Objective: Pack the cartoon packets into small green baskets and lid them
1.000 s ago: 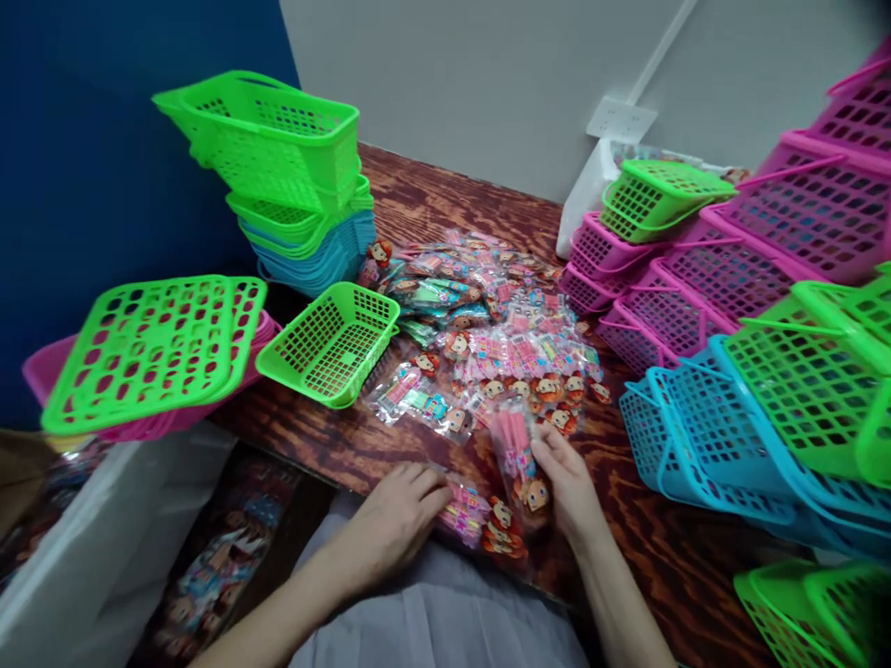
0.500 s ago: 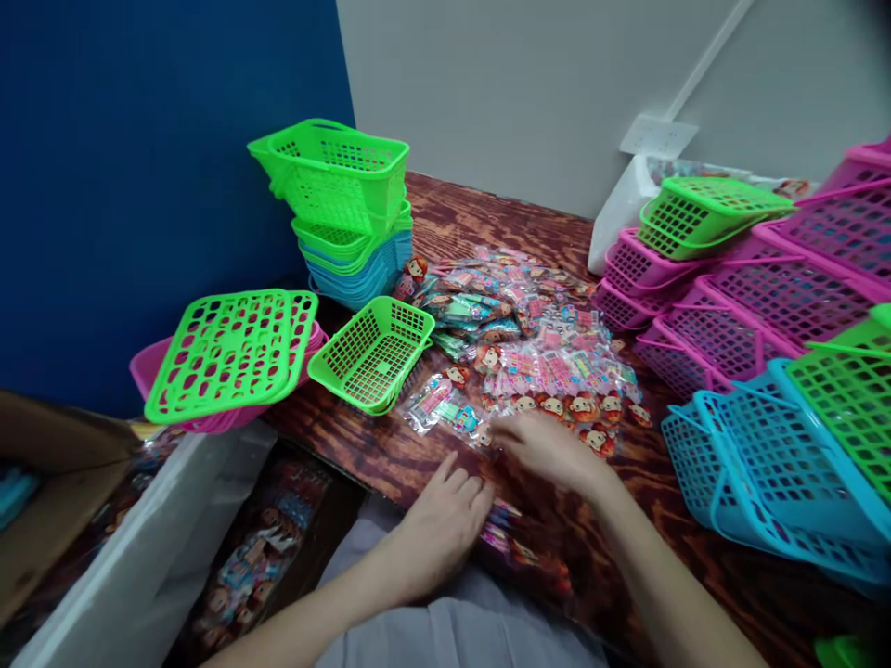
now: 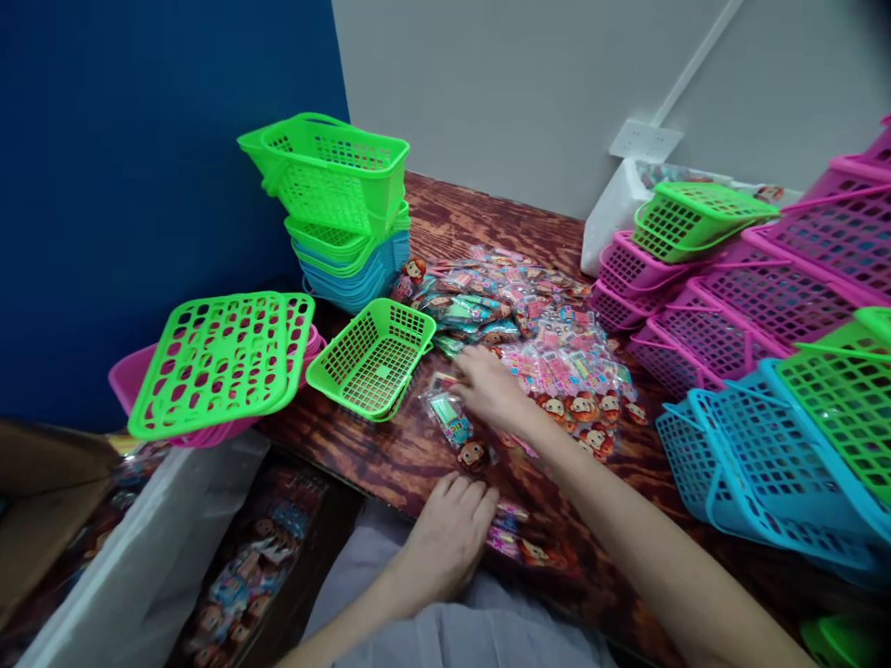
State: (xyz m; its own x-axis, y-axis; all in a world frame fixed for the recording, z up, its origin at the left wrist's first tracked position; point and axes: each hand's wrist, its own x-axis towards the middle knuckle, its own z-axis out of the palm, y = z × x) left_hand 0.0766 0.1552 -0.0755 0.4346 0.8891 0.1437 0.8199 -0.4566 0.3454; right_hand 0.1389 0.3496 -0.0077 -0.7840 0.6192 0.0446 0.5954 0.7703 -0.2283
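Head view: the right hand (image 3: 491, 382) is resting over a clear packet (image 3: 452, 419) while the left hand (image 3: 451, 531) is covering one end of the near packets (image 3: 507, 536) at the worktop's edge (image 3: 334, 448).
Right fingers are bending at the clear packet's far end and left fingers are lying close together; whether either is gripping, I cannot tell. The clear packet is lying near the green basket (image 3: 376, 368); pinching its film edge probably works best. Coloured lettering is showing on packets, too small to read.
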